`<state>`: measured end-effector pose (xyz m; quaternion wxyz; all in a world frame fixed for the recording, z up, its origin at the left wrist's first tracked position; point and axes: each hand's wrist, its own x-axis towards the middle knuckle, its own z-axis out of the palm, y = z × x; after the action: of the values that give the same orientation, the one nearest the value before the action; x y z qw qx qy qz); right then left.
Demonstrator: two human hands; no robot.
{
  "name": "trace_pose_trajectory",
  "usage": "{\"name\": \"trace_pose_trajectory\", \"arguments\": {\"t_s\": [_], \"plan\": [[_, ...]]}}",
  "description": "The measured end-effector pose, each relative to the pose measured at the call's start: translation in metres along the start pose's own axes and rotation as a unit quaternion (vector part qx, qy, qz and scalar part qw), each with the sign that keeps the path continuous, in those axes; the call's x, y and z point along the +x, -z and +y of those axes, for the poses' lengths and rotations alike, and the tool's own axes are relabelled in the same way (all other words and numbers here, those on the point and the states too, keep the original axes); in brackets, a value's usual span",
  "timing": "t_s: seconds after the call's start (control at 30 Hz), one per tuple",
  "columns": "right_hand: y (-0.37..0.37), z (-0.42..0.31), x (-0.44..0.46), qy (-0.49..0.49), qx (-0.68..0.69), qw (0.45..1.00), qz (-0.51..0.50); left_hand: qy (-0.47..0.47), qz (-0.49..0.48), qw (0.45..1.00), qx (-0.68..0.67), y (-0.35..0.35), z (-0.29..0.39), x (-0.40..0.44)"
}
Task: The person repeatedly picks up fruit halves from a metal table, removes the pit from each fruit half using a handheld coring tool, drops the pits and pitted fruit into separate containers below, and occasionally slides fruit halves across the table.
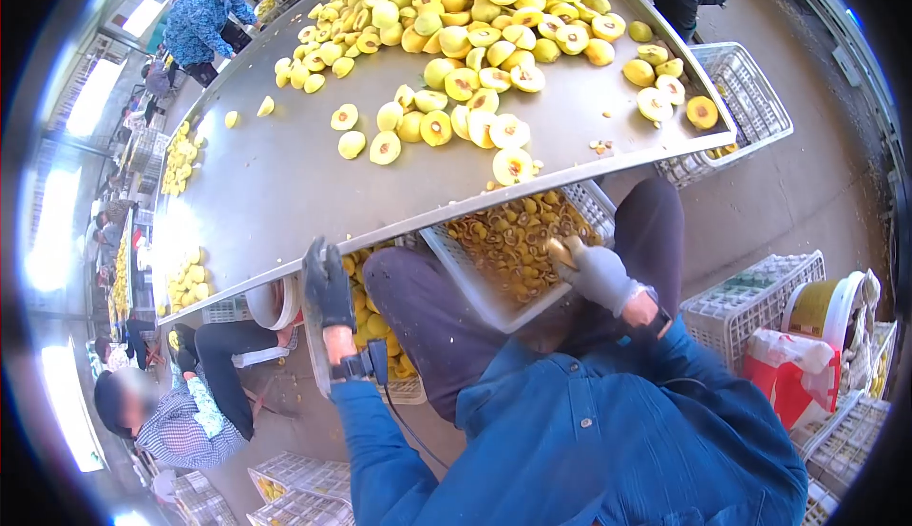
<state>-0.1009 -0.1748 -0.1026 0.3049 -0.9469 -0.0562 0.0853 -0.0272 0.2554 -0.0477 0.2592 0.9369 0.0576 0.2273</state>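
Shirt (589, 436); its twelve o'clock: right hand (600, 279) grips something yellowish (560, 253) over scrap-filled crate (468, 284); ten: left hand (329, 288), grip unclear.

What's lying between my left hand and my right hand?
From left hand to right hand in the head view: some yellow fruit, your left leg, then a crate of fruit pieces.

Table (275, 184): fruit heap (475, 22) on far part, small piles (190, 279) at left end. Under/before near edge: crate of fruit pieces (465, 284); further left along same edge, second fruit crate (408, 391). Left hand (330, 284) at near edge. Right hand (600, 279), small item (562, 252) in it, before near edge, over first crate. Right of table: side crate (765, 108). Left of near edge: seated person (195, 436).
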Motion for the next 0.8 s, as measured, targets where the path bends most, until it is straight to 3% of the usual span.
{"name": "trace_pose_trajectory", "arguments": {"t_s": [0.1,0.27,0.33,0.43,0.53,0.57,0.67,0.73,0.8], "plan": [[-0.004,0.0,0.001,-0.01,0.019,1.0,-0.016,-0.083,-0.036,0.995,0.039,-0.039,0.014,0.062],[-0.006,0.001,-0.001,-0.039,0.012,0.999,-0.023,-0.082,-0.135,0.983,0.091,-0.146,0.018,0.148],[-0.007,0.005,-0.001,-0.037,0.009,0.998,-0.041,-0.049,-0.229,0.963,0.133,-0.159,0.044,0.155],[0.003,0.003,-0.001,-0.018,0.035,0.998,-0.056,-0.045,-0.217,0.975,0.003,-0.178,0.036,0.157],[0.016,-0.014,0.022,0.002,0.128,0.991,-0.026,-0.049,-0.232,0.965,-0.112,-0.154,0.043,0.133],[0.02,-0.025,0.032,0.005,0.193,0.981,0.006,0.014,-0.274,0.951,-0.145,-0.136,0.062,0.121],[0.047,-0.075,0.057,-0.022,0.349,0.934,0.071,-0.113,-0.287,0.935,-0.175,-0.098,0.108,0.072],[0.044,-0.099,0.067,-0.012,0.407,0.909,0.095,-0.123,-0.331,0.921,-0.164,-0.066,0.151,0.039],[0.039,-0.109,0.068,-0.041,0.505,0.859,0.072,-0.078,-0.317,0.913,-0.246,-0.05,0.173,0.009]]}}
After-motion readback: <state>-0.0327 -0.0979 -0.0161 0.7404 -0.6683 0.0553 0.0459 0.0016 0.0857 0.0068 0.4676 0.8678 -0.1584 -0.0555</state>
